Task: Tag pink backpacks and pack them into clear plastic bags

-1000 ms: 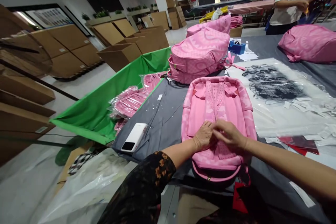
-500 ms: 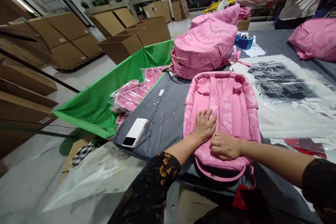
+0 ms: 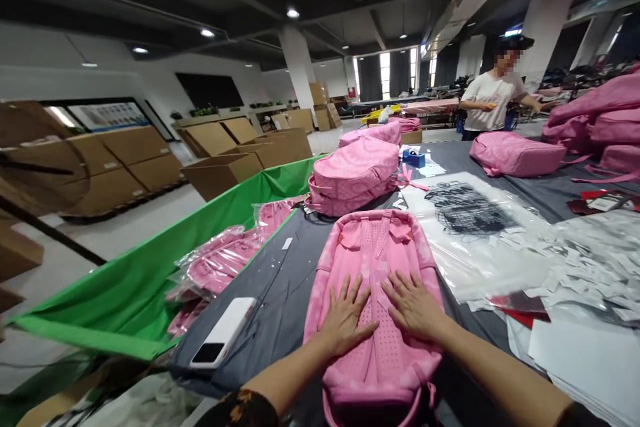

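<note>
A pink camouflage backpack (image 3: 373, 227) lies on the grey-covered table in front of me, its padded, perforated back panel facing up. My left hand (image 3: 345, 320) rests on the left half of that panel, palm down with the fingers spread. On the right half lies my right hand (image 3: 413, 307), also flat, its fingers fanned out. Both hands press on the fabric without gripping it. The bag's top end points away from me, and its lower end is close to my body, cut off by the frame's bottom edge.
Left of the bag lies a white power bank (image 3: 225, 333). A green cloth bin (image 3: 125, 280) beside the table holds plastic-wrapped pink items. More pink backpacks (image 3: 355, 170) stand behind. Clear plastic bags (image 3: 465, 260) and paper slips are at right. A co-worker (image 3: 493, 100) stands beyond the table.
My right hand has gone from a closed fist to lying flat with spread fingers. My left hand has stayed flat on the panel. The view has tilted up, showing the ceiling and the co-worker.
</note>
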A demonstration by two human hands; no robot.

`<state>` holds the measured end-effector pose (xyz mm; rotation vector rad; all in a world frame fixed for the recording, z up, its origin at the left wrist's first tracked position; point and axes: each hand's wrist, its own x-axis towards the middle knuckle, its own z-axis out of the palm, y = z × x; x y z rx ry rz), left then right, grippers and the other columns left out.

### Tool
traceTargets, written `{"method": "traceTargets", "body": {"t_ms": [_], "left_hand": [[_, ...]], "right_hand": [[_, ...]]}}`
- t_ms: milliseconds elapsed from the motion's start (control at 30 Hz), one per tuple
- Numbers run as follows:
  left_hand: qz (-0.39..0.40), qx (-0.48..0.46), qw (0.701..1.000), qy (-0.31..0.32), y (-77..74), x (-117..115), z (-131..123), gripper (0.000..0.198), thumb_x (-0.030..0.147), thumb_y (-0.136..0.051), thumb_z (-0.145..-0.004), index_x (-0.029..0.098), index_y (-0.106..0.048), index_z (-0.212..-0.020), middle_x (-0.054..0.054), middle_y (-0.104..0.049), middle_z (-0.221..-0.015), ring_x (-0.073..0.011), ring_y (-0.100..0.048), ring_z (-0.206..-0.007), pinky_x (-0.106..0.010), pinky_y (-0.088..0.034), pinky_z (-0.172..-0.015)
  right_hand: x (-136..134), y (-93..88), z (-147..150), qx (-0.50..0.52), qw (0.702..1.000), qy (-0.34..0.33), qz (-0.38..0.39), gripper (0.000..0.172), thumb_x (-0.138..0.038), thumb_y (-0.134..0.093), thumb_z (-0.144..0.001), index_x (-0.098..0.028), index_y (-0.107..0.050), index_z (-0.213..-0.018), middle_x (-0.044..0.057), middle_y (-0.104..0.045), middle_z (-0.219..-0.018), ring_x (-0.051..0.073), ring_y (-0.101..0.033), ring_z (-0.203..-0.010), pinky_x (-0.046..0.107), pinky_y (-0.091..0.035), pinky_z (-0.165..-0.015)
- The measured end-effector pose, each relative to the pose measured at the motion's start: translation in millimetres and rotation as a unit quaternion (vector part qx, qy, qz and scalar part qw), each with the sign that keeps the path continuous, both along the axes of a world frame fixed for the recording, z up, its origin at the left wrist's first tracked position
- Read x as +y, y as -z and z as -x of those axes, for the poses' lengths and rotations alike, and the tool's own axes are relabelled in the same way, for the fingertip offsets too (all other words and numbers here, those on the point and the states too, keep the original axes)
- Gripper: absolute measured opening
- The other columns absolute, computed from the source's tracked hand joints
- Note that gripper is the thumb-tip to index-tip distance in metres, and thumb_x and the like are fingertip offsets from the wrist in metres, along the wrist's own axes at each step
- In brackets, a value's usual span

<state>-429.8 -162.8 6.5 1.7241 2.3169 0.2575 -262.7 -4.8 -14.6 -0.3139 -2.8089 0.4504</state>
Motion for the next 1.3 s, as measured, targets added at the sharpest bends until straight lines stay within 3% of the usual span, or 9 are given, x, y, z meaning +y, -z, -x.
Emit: {"method": "traceTargets", "body": {"t_ms": [133,267,433,567,667,867,1000,1133,1300], "left_hand": [[0.055,-0.040,0.994,-0.081,-4.3,9.1,-27.2,0.086,0.068,-0.039,-0.094,0.024,-0.008,-0.161,-0.017,-0.006,-0.168,-0.0464,-0.003,-0.153,-0.078,-0.012,-0.113],[0.073,-0.003,0.996,-0.042,0.6,-0.1,-31.9,0.075,0.065,-0.039,-0.096,0.034,-0.015,-0.160,-0.009,0.005,-0.169,-0.0450,0.010,-0.152,-0.077,-0.004,-0.114],[0.097,0.021,0.995,-0.030,0.6,-6.0,-19.0,0.074,0.063,-0.037,-0.097,0.034,-0.012,-0.160,-0.009,0.004,-0.169,-0.0440,0.007,-0.153,-0.075,-0.007,-0.115],[0.085,0.048,0.995,-0.024,3.7,-11.6,-19.0,0.074,0.063,-0.038,-0.097,0.033,-0.013,-0.160,-0.009,0.000,-0.169,-0.0442,0.002,-0.153,-0.074,-0.012,-0.115],[0.070,0.072,0.995,-0.017,6.1,-12.4,-12.1,0.071,0.059,-0.039,-0.097,0.034,-0.017,-0.159,-0.009,-0.006,-0.169,-0.0444,-0.006,-0.153,-0.074,-0.017,-0.114],[0.039,0.128,0.991,-0.008,-11.8,0.2,-12.8,0.062,0.050,-0.043,-0.095,0.025,-0.044,-0.151,-0.014,-0.034,-0.162,-0.0448,-0.024,-0.150,-0.074,-0.023,-0.113],[-0.183,0.133,0.973,0.045,-18.5,-21.3,-72.7,0.041,0.036,-0.046,-0.096,0.020,-0.064,-0.129,-0.014,-0.053,-0.150,-0.0357,-0.035,-0.148,-0.063,-0.023,-0.119],[-0.342,0.027,0.932,0.117,10.7,-65.8,-153.3,0.038,0.023,-0.050,-0.094,0.026,-0.058,-0.131,-0.008,-0.065,-0.137,-0.0269,-0.048,-0.139,-0.054,-0.033,-0.118],[-0.350,-0.070,0.925,0.133,60.1,-91.6,-196.4,0.023,0.016,-0.058,-0.088,0.030,-0.067,-0.104,-0.006,-0.074,-0.117,-0.0305,-0.059,-0.128,-0.057,-0.047,-0.107]], "right_hand": [[2.8,-15.0,8.7,0.068,0.994,0.012,0.080,0.038,-0.030,-0.056,-0.093,-0.016,-0.065,-0.127,0.019,-0.063,-0.134,0.034,-0.053,-0.131,0.062,-0.033,-0.113],[7.9,-36.8,-28.3,0.160,0.964,0.094,0.192,0.039,-0.031,-0.032,-0.104,-0.018,-0.059,-0.129,0.014,-0.067,-0.124,0.021,-0.064,-0.114,0.040,-0.054,-0.095],[4.4,-58.8,-166.4,0.197,0.930,0.183,0.251,0.038,-0.054,-0.048,-0.099,-0.020,-0.066,-0.099,0.006,-0.072,-0.091,0.020,-0.070,-0.081,0.031,-0.057,-0.073],[-19.4,-36.9,-279.4,0.124,0.903,0.340,0.234,0.049,-0.070,-0.054,-0.087,-0.024,-0.070,-0.083,0.003,-0.071,-0.075,0.020,-0.066,-0.066,0.028,-0.052,-0.061],[-30.2,-14.6,-327.0,0.129,0.879,0.431,0.157,0.054,-0.076,-0.054,-0.082,-0.025,-0.071,-0.085,0.004,-0.074,-0.082,0.020,-0.063,-0.061,0.032,-0.052,-0.059],[4.5,-0.8,-336.7,0.184,0.854,0.479,0.087,0.057,-0.076,-0.050,-0.084,-0.023,-0.069,-0.088,0.008,-0.071,-0.084,0.021,-0.062,-0.063,0.036,-0.052,-0.063],[41.0,9.2,-323.2,0.156,0.880,0.438,0.091,0.067,-0.085,-0.050,-0.076,-0.021,-0.069,-0.085,0.011,-0.070,-0.086,0.025,-0.065,-0.073,0.040,-0.053,-0.067],[60.7,19.7,-319.9,0.126,0.886,0.434,0.102,0.067,-0.087,-0.049,-0.073,-0.023,-0.068,-0.070,0.008,-0.069,-0.072,0.026,-0.065,-0.068,0.039,-0.050,-0.063],[74.1,8.2,-324.5,0.094,0.903,0.410,0.089,0.064,-0.084,-0.044,-0.078,-0.025,-0.069,-0.069,0.007,-0.070,-0.070,0.025,-0.065,-0.065,0.037,-0.049,-0.060]]}}
